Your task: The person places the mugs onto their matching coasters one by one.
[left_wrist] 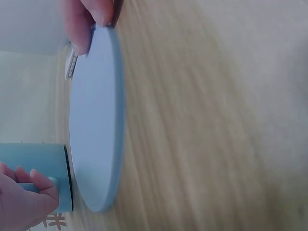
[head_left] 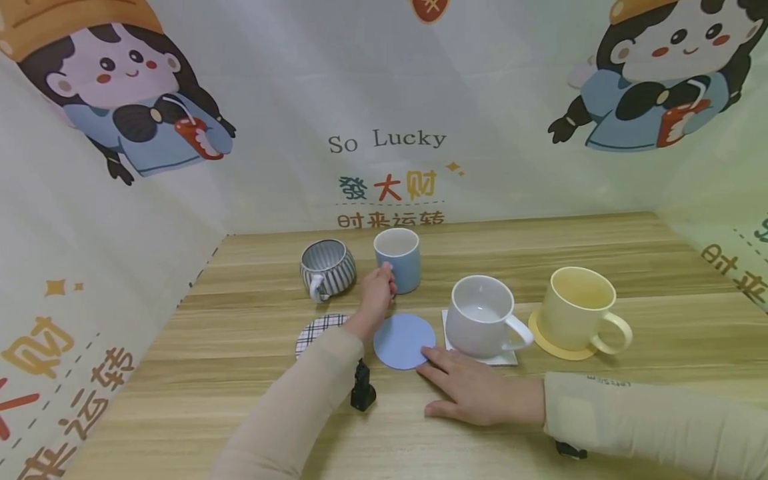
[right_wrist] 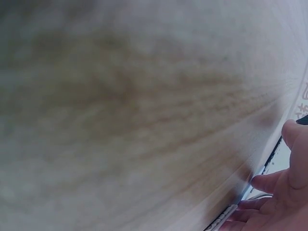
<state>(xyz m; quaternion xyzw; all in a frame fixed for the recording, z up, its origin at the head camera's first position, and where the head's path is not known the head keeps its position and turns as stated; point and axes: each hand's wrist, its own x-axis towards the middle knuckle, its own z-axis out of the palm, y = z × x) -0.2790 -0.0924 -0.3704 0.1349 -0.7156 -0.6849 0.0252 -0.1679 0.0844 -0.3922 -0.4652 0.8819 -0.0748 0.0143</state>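
By its handle, my left hand (head_left: pixel 379 293) grips a blue mug (head_left: pixel 405 263) on the table at the back. The left wrist view shows the fingers (left_wrist: pixel 45 185) curled round that handle. Just in front of the mug lies a round blue coaster (head_left: pixel 405 341). My right hand (head_left: pixel 474 390) touches the coaster's right edge with its fingertips, fingers spread and fairly straight. Behind that hand a white mug (head_left: pixel 480 313) stands on a square white coaster (head_left: pixel 504 360). To the right, a yellow mug (head_left: pixel 579 307) sits on a round yellow coaster (head_left: pixel 549 343).
A striped grey-and-white mug (head_left: pixel 329 270) stands left of the blue mug, directly on the wooden table (head_left: pixel 252 347). A round plaid coaster (head_left: pixel 318 331) is partly hidden by my left forearm. Printed cloth (head_left: pixel 270 120) hangs around the back and sides.
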